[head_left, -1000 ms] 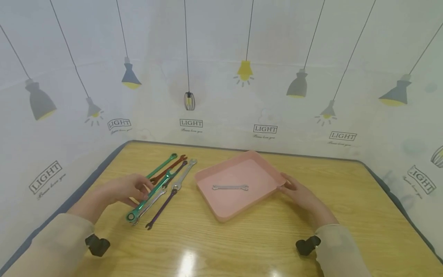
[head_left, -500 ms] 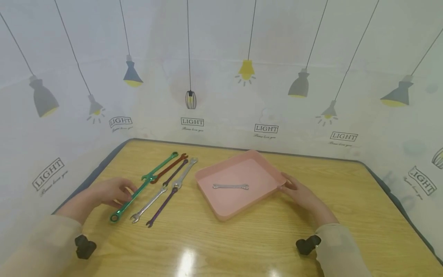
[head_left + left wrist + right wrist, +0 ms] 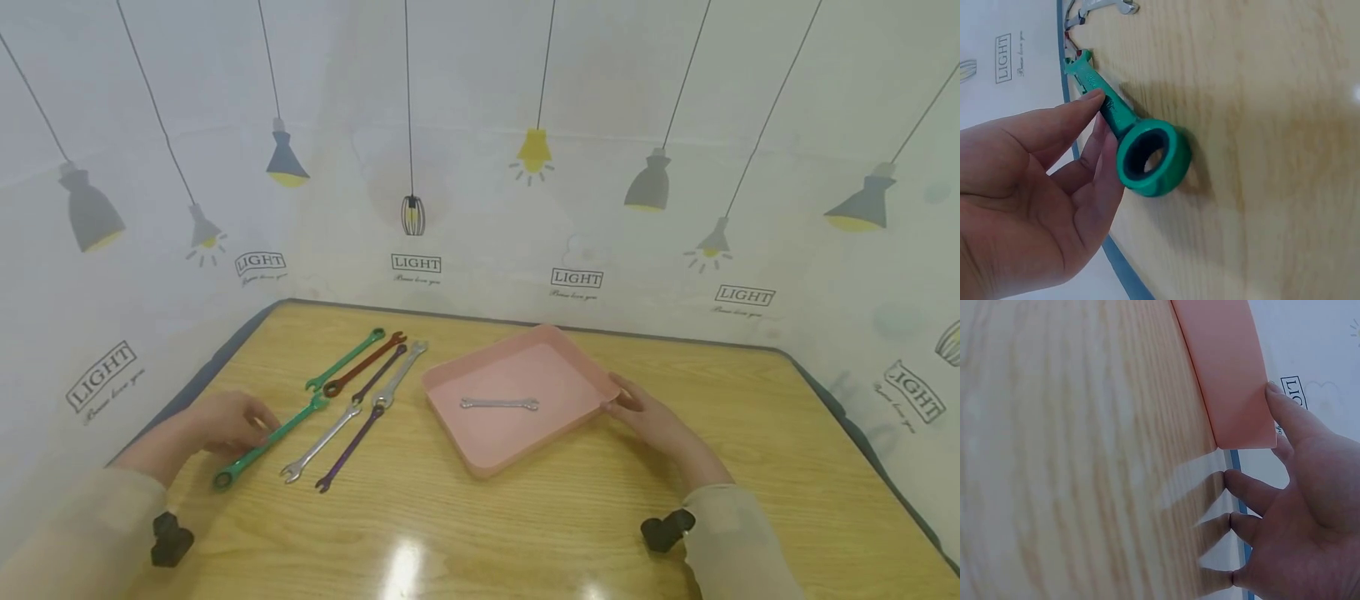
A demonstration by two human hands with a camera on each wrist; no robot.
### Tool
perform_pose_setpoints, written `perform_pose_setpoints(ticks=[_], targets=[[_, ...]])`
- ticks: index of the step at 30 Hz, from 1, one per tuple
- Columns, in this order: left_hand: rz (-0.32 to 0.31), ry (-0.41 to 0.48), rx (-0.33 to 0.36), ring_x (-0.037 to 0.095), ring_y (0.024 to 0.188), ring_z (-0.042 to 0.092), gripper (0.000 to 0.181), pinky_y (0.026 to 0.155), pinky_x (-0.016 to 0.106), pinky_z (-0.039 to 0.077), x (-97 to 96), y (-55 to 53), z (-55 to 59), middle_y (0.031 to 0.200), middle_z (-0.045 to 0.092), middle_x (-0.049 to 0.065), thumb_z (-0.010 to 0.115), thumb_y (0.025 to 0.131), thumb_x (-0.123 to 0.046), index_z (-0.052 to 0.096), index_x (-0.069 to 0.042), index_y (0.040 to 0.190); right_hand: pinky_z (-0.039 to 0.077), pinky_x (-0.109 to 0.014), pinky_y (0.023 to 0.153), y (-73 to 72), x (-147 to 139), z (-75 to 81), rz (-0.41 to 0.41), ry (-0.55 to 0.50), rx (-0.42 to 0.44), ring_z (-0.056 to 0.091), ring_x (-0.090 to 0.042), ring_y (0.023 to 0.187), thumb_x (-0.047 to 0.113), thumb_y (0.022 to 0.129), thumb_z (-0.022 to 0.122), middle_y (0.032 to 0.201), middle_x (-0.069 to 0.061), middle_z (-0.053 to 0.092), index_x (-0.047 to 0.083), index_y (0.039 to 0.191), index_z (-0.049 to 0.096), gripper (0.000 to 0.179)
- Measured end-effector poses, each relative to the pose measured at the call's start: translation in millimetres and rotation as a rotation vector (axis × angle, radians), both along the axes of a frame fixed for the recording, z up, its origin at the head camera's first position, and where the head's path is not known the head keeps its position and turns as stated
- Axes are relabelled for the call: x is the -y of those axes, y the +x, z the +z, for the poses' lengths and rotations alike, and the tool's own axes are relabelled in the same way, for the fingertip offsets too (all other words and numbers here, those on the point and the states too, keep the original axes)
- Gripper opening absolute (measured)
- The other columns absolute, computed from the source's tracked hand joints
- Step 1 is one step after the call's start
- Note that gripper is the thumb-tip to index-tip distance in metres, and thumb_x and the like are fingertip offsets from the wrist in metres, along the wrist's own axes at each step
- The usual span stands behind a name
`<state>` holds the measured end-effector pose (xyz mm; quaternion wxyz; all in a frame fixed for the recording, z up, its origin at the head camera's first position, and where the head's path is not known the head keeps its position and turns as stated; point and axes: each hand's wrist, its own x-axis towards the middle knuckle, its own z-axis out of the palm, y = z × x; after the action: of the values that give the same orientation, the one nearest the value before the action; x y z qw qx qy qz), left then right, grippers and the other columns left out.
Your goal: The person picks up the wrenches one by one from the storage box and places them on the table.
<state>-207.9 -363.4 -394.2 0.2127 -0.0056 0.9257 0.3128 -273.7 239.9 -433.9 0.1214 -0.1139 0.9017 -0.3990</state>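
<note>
My left hand holds a green ratcheting wrench near its ring end, thumb on top and fingers beneath. The ring end points toward me; the open end lies near the other wrenches. Beside it are another green wrench, a red wrench, two purple wrenches and two silver wrenches. My right hand grips a corner of the pink tray between thumb and index finger. Its other fingers are spread near the table. A small silver wrench lies in the tray.
The wooden table has a dark edge at the back and sides. Behind it hangs a white backdrop printed with lamps and "LIGHT". A dark camera mount sits on the left wrist, another on the right.
My left hand has drawn the green wrench left and toward me, off the other wrenches. The right hand and the tray have stayed nearly still.
</note>
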Motion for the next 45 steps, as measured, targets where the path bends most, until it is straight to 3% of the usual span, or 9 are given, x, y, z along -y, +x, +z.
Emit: perform_pose_setpoints(ticks=[9, 15, 23, 29, 34, 38, 45], targets=[[0.091, -0.013, 0.036, 0.020, 0.074, 0.059, 0.022, 0.065, 0.033, 0.056, -1.0, -1.3, -4.4, 0.088, 0.062, 0.010, 0.066, 0.083, 0.000, 0.068, 0.005, 0.105, 0.016, -0.067, 0.109, -0.9, 0, -0.8, 0.000, -0.006, -0.004, 0.023, -0.051, 0.138, 0.046, 0.100, 0.049, 0.150, -0.032, 0.028, 0.011, 0.157, 0.014, 0.075], [0.063, -0.039, -0.026, 0.019, 0.075, 0.059, 0.034, 0.063, 0.033, 0.054, -1.8, -4.2, -2.7, 0.092, 0.063, 0.012, 0.073, 0.082, -0.009, 0.064, 0.007, 0.111, 0.014, -0.067, 0.109, 1.6, 1, 0.6, -0.013, -0.032, 0.020, 0.021, -0.051, 0.138, 0.046, 0.100, 0.050, 0.150, -0.031, 0.027, 0.013, 0.157, 0.014, 0.076], [0.049, 0.180, -0.024, 0.022, 0.083, 0.063, 0.050, 0.072, 0.037, 0.057, -18.6, -14.9, 3.7, 0.105, 0.061, 0.020, 0.069, 0.086, -0.008, 0.050, 0.013, 0.127, 0.015, -0.067, 0.108, 1.1, 0, -1.1, -0.006, -0.006, 0.008, 0.021, -0.050, 0.139, 0.047, 0.100, 0.050, 0.151, -0.029, 0.028, 0.015, 0.157, 0.014, 0.075], [0.010, 0.157, -0.061, 0.022, 0.085, 0.062, 0.049, 0.073, 0.039, 0.056, -44.1, -26.5, 1.5, 0.107, 0.061, 0.020, 0.072, 0.087, -0.016, 0.054, 0.008, 0.125, 0.014, -0.067, 0.109, 0.8, -1, -1.3, -0.007, -0.009, 0.005, 0.021, -0.050, 0.138, 0.047, 0.099, 0.050, 0.151, -0.029, 0.029, 0.015, 0.157, 0.014, 0.075], [-0.012, 0.209, -0.078, 0.022, 0.082, 0.059, 0.047, 0.070, 0.037, 0.055, -73.8, -38.4, -0.5, 0.107, 0.060, 0.018, 0.071, 0.088, -0.016, 0.055, 0.006, 0.127, 0.014, -0.067, 0.108, -0.8, -2, -1.7, -0.003, 0.004, -0.024, 0.023, -0.050, 0.138, 0.047, 0.099, 0.050, 0.150, -0.029, 0.031, 0.014, 0.157, 0.015, 0.075], [-0.030, 0.230, -0.074, 0.024, 0.090, 0.062, 0.044, 0.076, 0.038, 0.056, -93.9, -46.9, -0.6, 0.105, 0.062, 0.015, 0.071, 0.088, -0.014, 0.057, 0.004, 0.125, 0.015, -0.067, 0.109, -2.0, -2, -3.9, 0.010, 0.002, -0.025, 0.023, -0.050, 0.138, 0.047, 0.100, 0.049, 0.149, -0.030, 0.031, 0.013, 0.157, 0.014, 0.075], [-0.057, 0.260, -0.122, 0.025, 0.086, 0.065, 0.039, 0.074, 0.036, 0.057, -128.1, -62.1, 5.8, 0.105, 0.064, 0.013, 0.072, 0.087, -0.014, 0.060, 0.000, 0.121, 0.015, -0.067, 0.109, -1.6, -1, -3.3, -0.008, -0.003, -0.014, 0.022, -0.050, 0.138, 0.046, 0.099, 0.050, 0.150, -0.030, 0.030, 0.013, 0.157, 0.015, 0.075]])
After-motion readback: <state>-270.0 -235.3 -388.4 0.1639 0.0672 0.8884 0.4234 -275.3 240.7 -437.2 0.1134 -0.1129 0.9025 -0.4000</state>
